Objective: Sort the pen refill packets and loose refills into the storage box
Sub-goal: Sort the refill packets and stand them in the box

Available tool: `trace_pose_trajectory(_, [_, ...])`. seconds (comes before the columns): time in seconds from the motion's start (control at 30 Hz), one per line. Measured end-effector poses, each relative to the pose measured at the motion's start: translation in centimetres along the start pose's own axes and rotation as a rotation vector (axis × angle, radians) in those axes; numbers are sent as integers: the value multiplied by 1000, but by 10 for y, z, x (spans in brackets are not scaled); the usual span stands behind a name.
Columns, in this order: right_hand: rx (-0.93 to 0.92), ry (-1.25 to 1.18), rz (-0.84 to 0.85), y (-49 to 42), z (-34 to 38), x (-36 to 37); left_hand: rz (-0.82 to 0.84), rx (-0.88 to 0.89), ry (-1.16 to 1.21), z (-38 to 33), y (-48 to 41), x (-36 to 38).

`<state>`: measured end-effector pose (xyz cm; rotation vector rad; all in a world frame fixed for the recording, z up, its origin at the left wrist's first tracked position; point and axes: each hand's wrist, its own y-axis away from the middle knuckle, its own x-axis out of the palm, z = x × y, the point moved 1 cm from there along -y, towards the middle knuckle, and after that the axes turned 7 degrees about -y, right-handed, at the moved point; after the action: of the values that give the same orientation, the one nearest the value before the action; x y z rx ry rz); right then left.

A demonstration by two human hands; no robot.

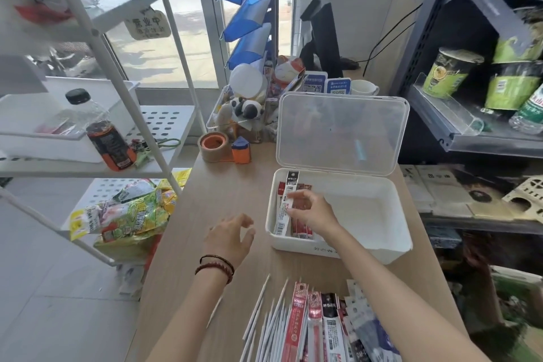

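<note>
A white storage box sits on the wooden table with its clear lid standing open. Refill packets lie along the box's left side, one black-topped and some red. My right hand reaches into the box and its fingertips pinch a white packet there. My left hand hovers above the table just left of the box, fingers spread and holding nothing. At the near edge lies a pile of refill packets with several loose white refills fanned to its left.
A tape dispenser and a clear organiser with figurines stand behind the box. A white wire rack with a bottle and snack bags is on the left. A dark shelf with goods stands on the right.
</note>
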<state>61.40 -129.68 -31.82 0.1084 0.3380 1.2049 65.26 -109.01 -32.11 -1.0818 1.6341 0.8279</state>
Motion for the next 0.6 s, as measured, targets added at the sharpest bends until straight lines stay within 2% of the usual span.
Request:
trace_pose_trajectory(0.13, [-14,171,-23,-7,-5,7,-40,-20,37,8,0,2])
trace_pose_trajectory(0.3, [-81,490,-10,-15,-7,12,-29,-18,-33,8,4,4])
trace_pose_trajectory(0.47, [-116,793,113,-14,-4,19,9,44,-94,7,6,5])
trace_pose_trajectory(0.6, [-152,945,114,-13,-3,22,30,53,-92,10,5,3])
